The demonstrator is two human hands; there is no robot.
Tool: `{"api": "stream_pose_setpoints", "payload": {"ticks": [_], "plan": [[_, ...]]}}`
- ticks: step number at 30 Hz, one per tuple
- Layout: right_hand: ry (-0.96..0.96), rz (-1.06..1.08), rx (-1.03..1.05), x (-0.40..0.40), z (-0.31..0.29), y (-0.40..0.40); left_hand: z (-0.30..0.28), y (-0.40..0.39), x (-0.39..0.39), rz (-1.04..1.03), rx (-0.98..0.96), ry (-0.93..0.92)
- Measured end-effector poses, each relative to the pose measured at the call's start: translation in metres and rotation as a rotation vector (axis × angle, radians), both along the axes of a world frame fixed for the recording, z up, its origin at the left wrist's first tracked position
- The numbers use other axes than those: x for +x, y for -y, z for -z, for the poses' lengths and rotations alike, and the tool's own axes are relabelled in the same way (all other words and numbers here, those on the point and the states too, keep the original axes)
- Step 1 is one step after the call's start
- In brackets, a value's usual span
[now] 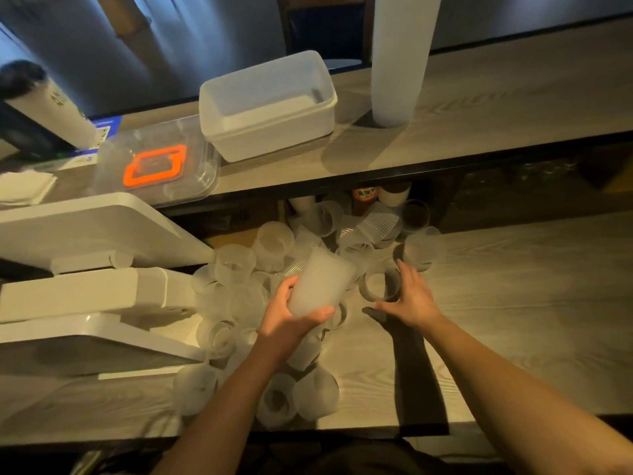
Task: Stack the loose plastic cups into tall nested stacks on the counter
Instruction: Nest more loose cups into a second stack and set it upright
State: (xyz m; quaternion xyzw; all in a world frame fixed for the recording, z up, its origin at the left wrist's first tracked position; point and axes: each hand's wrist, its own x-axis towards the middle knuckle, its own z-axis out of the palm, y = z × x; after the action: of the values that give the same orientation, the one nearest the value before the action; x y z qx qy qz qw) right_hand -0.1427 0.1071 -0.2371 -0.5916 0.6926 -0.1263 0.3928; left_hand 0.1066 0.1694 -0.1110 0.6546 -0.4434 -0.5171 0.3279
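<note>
The tall white stack of nested cups (pixel 397 60) on the upper shelf is cut off by the top edge. The dark cylindrical bottle (pixel 44 97) at left is blurred, its label unreadable. Under the shelf, the orange-labelled container (pixel 364 197) is half hidden.

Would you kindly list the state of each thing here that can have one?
Left hand: grips the short stack.
Short stack: nested, tilted, lifted off the counter.
Right hand: fingers straight, at a loose cup, holding nothing.
Loose cup: on its side, mouth toward the camera.
Tall stack: upright on the shelf.
White bin: open, lidless.
</note>
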Motion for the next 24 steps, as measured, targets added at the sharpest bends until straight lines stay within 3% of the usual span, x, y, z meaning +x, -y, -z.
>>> {"api": "stream_pose_setpoints", "payload": {"ticks": [3, 8, 16, 19, 24], "plan": [[0.028, -0.015, 0.034, 0.001, -0.001, 0.0, -0.002, 0.002, -0.007, 0.033, -0.007, 0.029], [-0.195, -0.165, 0.007, 0.007, -0.001, -0.003, -0.002, 0.005, -0.012, 0.041, -0.016, 0.034], [-0.096, -0.12, -0.067, 0.028, 0.005, -0.008, 0.0, -0.001, -0.002, 0.03, 0.003, 0.018], [0.042, 0.041, -0.063, 0.034, 0.003, -0.016, 0.003, -0.002, 0.006, 0.031, 0.007, 0.038], [0.484, 0.435, -0.081, 0.039, -0.027, -0.035, 0.001, -0.002, 0.01, 0.075, 0.0, 0.063]]}}
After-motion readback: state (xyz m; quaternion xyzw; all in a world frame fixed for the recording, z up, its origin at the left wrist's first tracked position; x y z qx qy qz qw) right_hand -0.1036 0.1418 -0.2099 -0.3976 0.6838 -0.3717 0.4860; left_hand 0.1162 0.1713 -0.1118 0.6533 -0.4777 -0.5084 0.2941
